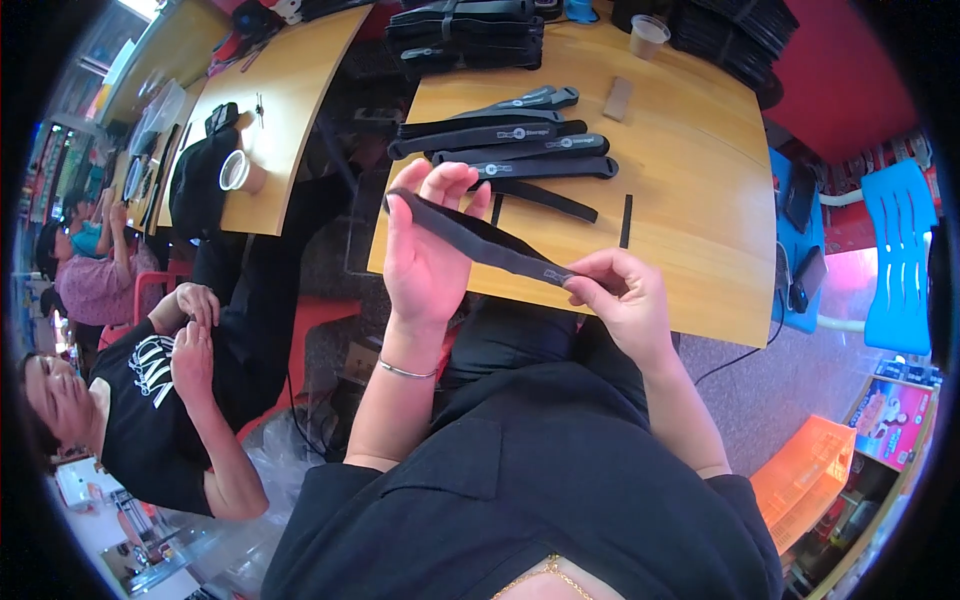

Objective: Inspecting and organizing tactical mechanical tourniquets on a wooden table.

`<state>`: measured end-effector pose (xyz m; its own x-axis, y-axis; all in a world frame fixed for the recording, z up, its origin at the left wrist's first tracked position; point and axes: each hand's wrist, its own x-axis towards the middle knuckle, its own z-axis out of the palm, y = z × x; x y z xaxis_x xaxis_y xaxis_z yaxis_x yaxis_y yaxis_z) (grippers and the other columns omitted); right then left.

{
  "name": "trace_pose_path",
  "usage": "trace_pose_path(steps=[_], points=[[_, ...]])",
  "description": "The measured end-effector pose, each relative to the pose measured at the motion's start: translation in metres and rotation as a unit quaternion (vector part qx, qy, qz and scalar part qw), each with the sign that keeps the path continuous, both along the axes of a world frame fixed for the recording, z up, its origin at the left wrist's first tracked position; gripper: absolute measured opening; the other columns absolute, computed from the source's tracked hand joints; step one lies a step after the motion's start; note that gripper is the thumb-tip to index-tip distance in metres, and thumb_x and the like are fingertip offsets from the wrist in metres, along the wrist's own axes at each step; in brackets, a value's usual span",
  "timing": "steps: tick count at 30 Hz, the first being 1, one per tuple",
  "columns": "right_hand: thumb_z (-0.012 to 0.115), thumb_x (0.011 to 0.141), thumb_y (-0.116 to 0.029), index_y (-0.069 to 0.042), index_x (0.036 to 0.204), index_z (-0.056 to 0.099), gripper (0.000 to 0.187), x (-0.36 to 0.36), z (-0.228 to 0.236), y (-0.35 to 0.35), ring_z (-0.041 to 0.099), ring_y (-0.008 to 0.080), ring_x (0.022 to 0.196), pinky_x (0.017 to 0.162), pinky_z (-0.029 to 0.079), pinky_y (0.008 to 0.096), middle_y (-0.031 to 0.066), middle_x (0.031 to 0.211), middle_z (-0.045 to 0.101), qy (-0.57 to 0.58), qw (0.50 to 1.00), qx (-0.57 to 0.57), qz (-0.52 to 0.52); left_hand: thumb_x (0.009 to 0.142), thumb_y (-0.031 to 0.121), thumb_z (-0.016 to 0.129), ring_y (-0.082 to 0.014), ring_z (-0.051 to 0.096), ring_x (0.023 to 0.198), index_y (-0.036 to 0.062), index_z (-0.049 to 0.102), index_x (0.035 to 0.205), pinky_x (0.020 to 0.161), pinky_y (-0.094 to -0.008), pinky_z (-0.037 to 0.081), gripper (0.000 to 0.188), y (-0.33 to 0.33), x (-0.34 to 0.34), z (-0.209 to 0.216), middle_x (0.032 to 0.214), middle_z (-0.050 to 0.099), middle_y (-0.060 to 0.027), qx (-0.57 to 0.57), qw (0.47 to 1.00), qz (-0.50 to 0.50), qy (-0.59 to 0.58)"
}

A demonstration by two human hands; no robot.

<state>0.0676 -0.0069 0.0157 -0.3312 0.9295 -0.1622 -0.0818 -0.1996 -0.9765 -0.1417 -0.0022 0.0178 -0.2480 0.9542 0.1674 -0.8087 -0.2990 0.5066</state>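
Observation:
A black fabric strap [480, 240], like a hook-and-loop cable strap and folded double, stretches between my hands above the table's near edge. The thumb of my left hand [428, 275] presses on its far-left end, with the other fingers raised behind it. My right hand [628, 302] pinches the opposite end between thumb and fingertips, close to a small pale print. Just beyond lie several similar straps [520, 133] in a loose heap, some with a slotted end. One plain black strap [550, 200] lies nearest my left fingers, and a thin black strip [627, 222] rests to its right.
Bundled black straps [465, 35] are stacked at the table's [700, 200] far side, near a plastic cup [648, 36]. A small tan block [618, 98] lies mid-table. A blue chair [898, 255] and orange crate [803, 480] stand right. A co-worker [160, 400] sits left.

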Motion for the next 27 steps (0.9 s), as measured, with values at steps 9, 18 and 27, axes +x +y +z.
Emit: trace_pose_path(steps=[9, 18, 27], points=[[0.073, 0.076, -0.002, -0.001, 0.087, 0.064, 0.014, -0.008, 0.006, 0.001, 0.065, 0.0199, 0.073, 0.069, 0.050, 0.0279, 0.0095, 0.080, 0.065, -0.171, 0.941, 0.290, -0.027, 0.081, 0.029, 0.074, -0.0250, 0.054, 0.117, 0.0038, 0.030, 0.142, 0.097, -0.0441, 0.048, 0.080, -0.035, -0.027, -0.039, 0.125, 0.053, -0.0178, -0.012, 0.987, -0.108, 0.118], [0.074, 0.076, -0.003, -0.001, 0.093, 0.066, 0.018, -0.012, 0.007, -0.004, 0.068, 0.0194, 0.081, 0.070, 0.051, 0.0278, 0.0102, 0.087, 0.069, -0.154, 0.955, 0.252, 0.005, 0.081, -0.004, 0.068, -0.0202, 0.064, 0.095, -0.0014, 0.058, 0.113, 0.085, -0.0303, 0.054, 0.033, -0.043, -0.016, -0.048, 0.102, 0.064, -0.0122, -0.056, 0.984, -0.087, 0.147], [0.074, 0.078, -0.003, 0.001, 0.091, 0.069, 0.014, -0.014, -0.006, 0.001, 0.065, 0.0114, 0.079, 0.073, 0.049, 0.0246, 0.0065, 0.083, 0.070, -0.122, 0.985, 0.122, 0.016, 0.084, -0.002, 0.066, -0.0152, 0.066, 0.084, 0.0000, 0.064, 0.106, 0.073, -0.0228, 0.056, 0.022, -0.043, -0.018, -0.062, 0.097, 0.067, -0.0139, -0.102, 0.972, -0.035, 0.207]])
